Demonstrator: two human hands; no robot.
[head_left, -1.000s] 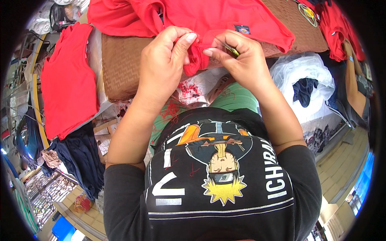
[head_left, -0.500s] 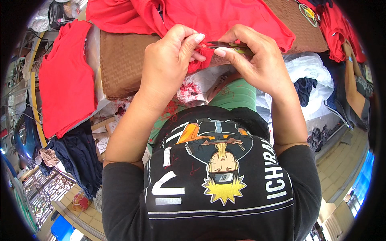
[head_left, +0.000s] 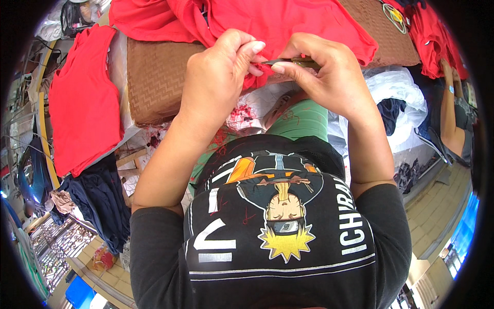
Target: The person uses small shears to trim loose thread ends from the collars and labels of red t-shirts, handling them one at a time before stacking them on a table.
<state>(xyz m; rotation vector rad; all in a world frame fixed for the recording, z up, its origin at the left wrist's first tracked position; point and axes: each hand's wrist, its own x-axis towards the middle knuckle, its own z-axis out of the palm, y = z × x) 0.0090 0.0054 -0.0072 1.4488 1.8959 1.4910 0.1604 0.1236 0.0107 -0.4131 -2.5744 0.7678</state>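
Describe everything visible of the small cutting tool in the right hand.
The small cutting tool has a slim, dark, pointed end that looks like metal and a yellowish handle. It is held sideways between thumb and fingers of the right hand, its tip pointing toward the left hand, by the red garment. Part of the handle is hidden; whether the tip touches cloth is unclear.

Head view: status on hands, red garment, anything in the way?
Left hand gripping red garment. Right hand holding snips, tip close to left hand. White plastic bag off to the right.
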